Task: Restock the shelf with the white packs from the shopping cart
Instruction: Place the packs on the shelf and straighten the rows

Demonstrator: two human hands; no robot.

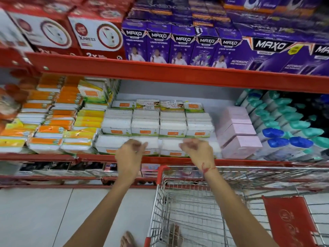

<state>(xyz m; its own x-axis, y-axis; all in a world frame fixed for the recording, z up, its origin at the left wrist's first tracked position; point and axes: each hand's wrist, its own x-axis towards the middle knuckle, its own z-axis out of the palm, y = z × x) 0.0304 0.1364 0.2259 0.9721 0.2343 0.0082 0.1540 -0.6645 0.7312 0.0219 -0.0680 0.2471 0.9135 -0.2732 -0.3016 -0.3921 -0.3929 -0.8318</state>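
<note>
Hands, L (130, 151) & R (195, 148), blurred, loosely curled, empty, at front-row white packs (170, 147).

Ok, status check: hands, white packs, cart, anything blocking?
Left hand and right hand empty, at front-row white packs. Shopping cart shows no packs. Nothing blocking.

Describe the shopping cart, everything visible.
The shopping cart is a silver wire-mesh basket with red plastic corner caps at the near rim and a red fold-down seat flap with a faint logo on the right. It stands on the pale tiled floor, pushed up against the red shelf, below the stocked white packs. The visible part of the basket looks empty; the floor and a foot show through the mesh. Neither the left hand nor the right hand touches it.
</note>
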